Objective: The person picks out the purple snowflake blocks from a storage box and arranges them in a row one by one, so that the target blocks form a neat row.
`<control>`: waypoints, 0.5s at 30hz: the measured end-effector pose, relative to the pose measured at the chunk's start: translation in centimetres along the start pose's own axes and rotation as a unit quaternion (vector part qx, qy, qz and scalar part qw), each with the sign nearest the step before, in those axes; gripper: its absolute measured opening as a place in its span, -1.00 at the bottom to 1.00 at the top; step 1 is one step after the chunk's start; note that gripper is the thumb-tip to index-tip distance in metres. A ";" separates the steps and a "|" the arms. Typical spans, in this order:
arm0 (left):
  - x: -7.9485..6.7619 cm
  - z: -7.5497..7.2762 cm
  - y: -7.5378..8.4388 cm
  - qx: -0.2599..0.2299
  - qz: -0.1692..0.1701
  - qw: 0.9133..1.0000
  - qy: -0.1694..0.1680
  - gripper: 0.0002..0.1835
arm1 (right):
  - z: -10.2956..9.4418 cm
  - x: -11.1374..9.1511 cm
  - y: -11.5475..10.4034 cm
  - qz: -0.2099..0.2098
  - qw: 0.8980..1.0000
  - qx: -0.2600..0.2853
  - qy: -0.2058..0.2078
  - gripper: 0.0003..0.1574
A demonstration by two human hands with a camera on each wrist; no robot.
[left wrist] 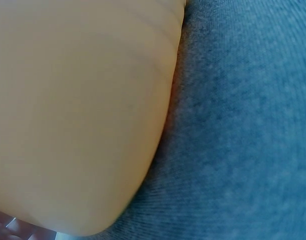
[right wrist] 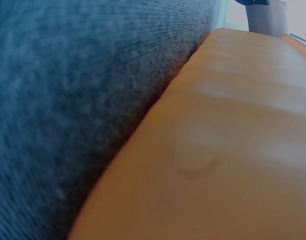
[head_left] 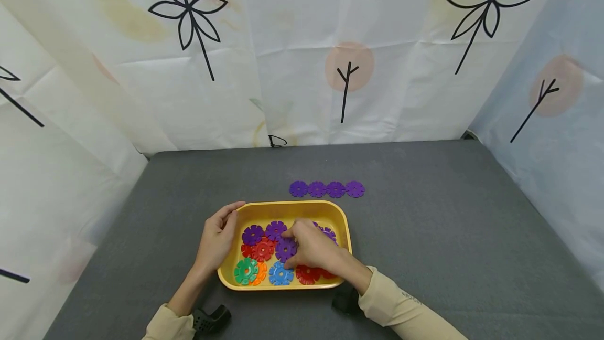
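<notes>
A yellow tray (head_left: 283,287) lies on the grey table with flower-shaped plastic discs in it. My left hand (head_left: 218,236) rests at the tray's left side, its fingers stretched along the far left corner of the rim. Over the middle of the tray, my right hand (head_left: 311,245) has thumb and forefinger at opposite edges of a purple disc (head_left: 285,250), pinching it. Around it lie another purple disc (head_left: 252,235), a red disc (head_left: 262,250), a green disc (head_left: 246,271) and a blue disc (head_left: 280,274). The wrist views show mostly skin and grey cloth.
Just beyond the tray, several purple discs (head_left: 317,189) form a row, edge to edge. More red discs (head_left: 308,275) lie partly under my right hand. Printed white cloth (head_left: 302,93) stands behind the grey table (head_left: 424,214) and along its sides.
</notes>
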State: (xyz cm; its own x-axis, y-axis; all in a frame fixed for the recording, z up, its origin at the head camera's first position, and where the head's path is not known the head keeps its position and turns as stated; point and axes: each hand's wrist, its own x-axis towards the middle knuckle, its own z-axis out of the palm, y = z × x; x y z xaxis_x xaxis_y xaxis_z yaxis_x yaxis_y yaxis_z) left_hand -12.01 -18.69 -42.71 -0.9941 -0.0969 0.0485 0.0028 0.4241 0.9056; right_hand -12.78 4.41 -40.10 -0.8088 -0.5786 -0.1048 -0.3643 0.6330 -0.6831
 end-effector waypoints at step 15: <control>0.0 0.1 -0.1 0.004 0.005 1.000 0.002 -0.62 | 0.1 0.3 -0.1 -0.027 0.998 -0.051 0.004 -0.48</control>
State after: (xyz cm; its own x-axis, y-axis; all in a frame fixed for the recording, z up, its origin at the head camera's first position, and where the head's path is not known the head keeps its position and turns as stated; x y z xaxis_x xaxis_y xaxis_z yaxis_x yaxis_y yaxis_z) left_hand -12.06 -18.67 -42.81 -0.9936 -0.0960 0.0588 0.0116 0.4316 0.9020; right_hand -12.90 4.14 -40.19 -0.7895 -0.6104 -0.0640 -0.4531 0.6500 -0.6101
